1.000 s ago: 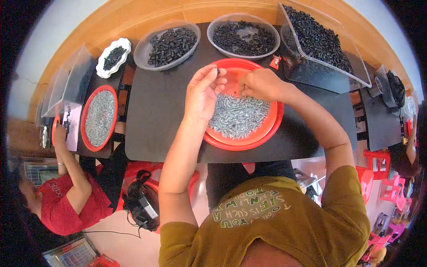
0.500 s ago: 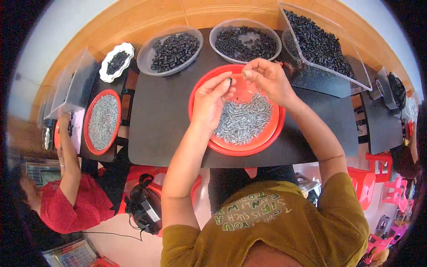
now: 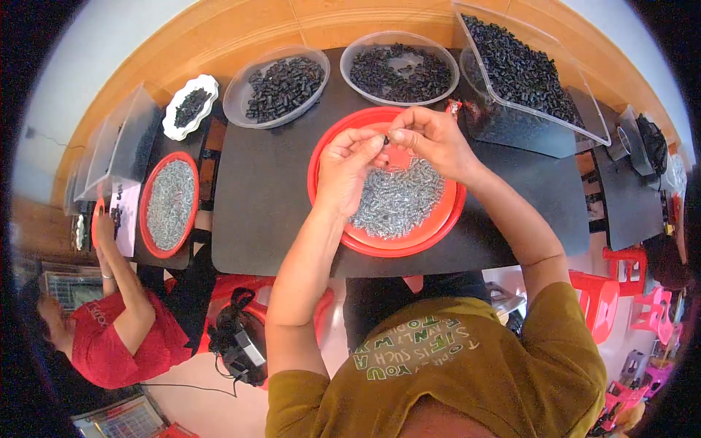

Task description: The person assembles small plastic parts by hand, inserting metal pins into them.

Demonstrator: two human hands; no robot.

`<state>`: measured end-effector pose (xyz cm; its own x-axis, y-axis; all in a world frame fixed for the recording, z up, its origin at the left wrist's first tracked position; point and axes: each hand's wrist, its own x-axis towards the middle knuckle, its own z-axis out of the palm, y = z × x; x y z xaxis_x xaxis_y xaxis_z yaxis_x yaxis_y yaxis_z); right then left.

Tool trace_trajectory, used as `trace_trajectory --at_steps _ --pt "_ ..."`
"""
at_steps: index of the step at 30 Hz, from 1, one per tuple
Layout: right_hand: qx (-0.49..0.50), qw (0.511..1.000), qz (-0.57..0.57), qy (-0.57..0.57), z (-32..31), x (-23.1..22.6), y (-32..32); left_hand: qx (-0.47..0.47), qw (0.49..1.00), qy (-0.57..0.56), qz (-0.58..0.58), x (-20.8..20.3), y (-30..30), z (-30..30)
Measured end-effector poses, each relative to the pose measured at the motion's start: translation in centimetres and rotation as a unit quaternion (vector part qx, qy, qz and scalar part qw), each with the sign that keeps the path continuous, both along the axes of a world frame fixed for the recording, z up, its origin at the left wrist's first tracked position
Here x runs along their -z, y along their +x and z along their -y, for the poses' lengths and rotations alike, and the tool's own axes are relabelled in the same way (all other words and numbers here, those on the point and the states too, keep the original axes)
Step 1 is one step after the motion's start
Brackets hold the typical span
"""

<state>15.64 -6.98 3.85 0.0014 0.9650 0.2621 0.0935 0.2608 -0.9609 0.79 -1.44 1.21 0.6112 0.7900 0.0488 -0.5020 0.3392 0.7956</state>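
Observation:
Over the far part of a red round tray [image 3: 318, 175], my two hands meet at the fingertips. A small black plastic piece [image 3: 385, 140] is pinched between the thumb and finger of my left hand [image 3: 349, 166]. My right hand [image 3: 438, 143] is closed in a pinch right beside that piece; what its fingertips hold is too small to make out. Under the hands, the tray bears a heap of small silvery metal pieces [image 3: 398, 204] that look like springs.
Two clear round tubs [image 3: 232, 109] [image 3: 349, 82] of black pieces stand at the back. A large clear bin [image 3: 518, 120] of black pieces is at back right. To the left are a white dish [image 3: 172, 124], another red tray [image 3: 148, 237] and a co-worker in red [image 3: 124, 336].
My right hand has come left and slightly down, and my fingertips now meet around the black piece. The co-worker at the left has shifted their arms.

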Motion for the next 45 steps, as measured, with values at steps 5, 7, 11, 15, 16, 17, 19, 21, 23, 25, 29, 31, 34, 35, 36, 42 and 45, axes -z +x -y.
trace_trajectory --at_steps 5,7,11,15,16,17,19,21,23,25,29,31,34,35,36,42,45 --pt "0.013 1.000 -0.015 0.017 -0.4 1.1 -0.5 0.010 1.000 0.006 -0.007 0.1 -0.1 0.0" --pt "0.022 0.999 -0.004 0.023 -0.5 1.1 -0.9 0.011 1.000 -0.006 -0.009 0.4 -0.2 -0.2" --pt "0.042 0.997 -0.043 0.042 -0.7 1.4 -1.8 0.017 0.998 -0.062 0.023 0.4 -0.2 -0.2" --pt "0.061 0.997 -0.036 0.015 -1.1 1.8 -2.1 0.021 0.994 -0.103 0.042 0.6 -0.2 -0.2" --pt "0.079 0.996 -0.037 0.026 -1.2 1.7 -2.2 0.029 0.993 -0.104 0.046 0.6 -0.3 -0.4" --pt "0.079 0.996 -0.037 0.024 -1.4 1.7 -2.2 0.036 0.993 -0.106 0.049 0.7 -0.3 -0.4" --pt "0.084 0.994 -0.005 0.067 -1.6 1.6 -2.1 0.025 0.993 -0.105 0.047 0.6 -0.5 -0.3" --pt "0.083 0.995 -0.016 0.053 -1.4 1.3 -2.2 0.021 0.996 -0.084 0.019 0.8 -0.5 -0.5" --pt "0.091 0.995 0.029 -0.003 -1.1 1.2 -2.1 0.025 0.996 -0.085 0.026 0.8 -0.3 -0.3" --pt "0.100 0.994 0.032 0.020 -1.2 1.7 -2.1 0.030 0.995 -0.087 0.031 0.8 -0.3 -0.3" --pt "0.069 0.997 -0.017 0.007 -1.5 1.7 -2.0 0.032 0.989 -0.129 0.070 1.2 -0.2 -0.5" --pt "0.064 0.996 -0.053 0.020 -1.6 1.4 -1.2 0.017 0.986 -0.148 0.071 1.3 -0.3 -0.7" --pt "0.051 0.998 0.038 -0.008 -1.4 0.7 1.0 -0.040 0.978 -0.170 0.113 1.4 -0.9 -1.9" --pt "0.017 0.997 0.055 -0.049 -1.3 0.7 1.6 -0.042 0.978 -0.172 0.114 1.3 -1.1 -2.0" --pt "0.015 0.997 0.056 -0.050 -1.0 0.7 2.1 -0.058 0.976 -0.176 0.115 1.1 -1.3 -2.1" --pt "-0.020 0.850 0.526 -0.025 -0.1 1.4 1.7 -0.096 0.972 -0.182 0.111 0.5 -1.2 -2.0" --pt "-0.004 0.841 0.540 -0.019 -0.4 2.0 0.8 -0.092 0.972 -0.180 0.119 0.6 -1.3 -2.1"
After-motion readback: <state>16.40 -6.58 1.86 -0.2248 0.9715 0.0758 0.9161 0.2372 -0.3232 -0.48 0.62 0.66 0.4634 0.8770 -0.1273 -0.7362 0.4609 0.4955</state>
